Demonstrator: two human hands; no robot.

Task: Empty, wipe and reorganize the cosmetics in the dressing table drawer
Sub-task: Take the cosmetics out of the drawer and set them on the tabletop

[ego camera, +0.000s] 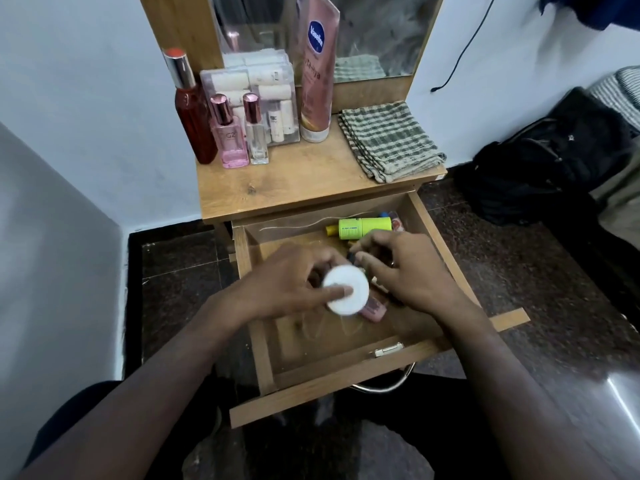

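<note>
Below the bench (294, 181), the open drawer (346, 372) holds a green tube (363, 228) at its far right, while the left hand (287, 285) pinches a round white jar (346, 289) over the drawer and the right hand (405, 271) curls round small dark items, too hidden to identify.

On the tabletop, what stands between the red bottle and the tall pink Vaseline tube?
In the head view, between the red bottle and the Vaseline tube stand a pink perfume bottle, a clear perfume bottle and, behind them, a clear organizer box of white containers.

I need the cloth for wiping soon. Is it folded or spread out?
Folded. The checked cloth lies on the tabletop as a compact stack with layered edges showing at its front.
</note>
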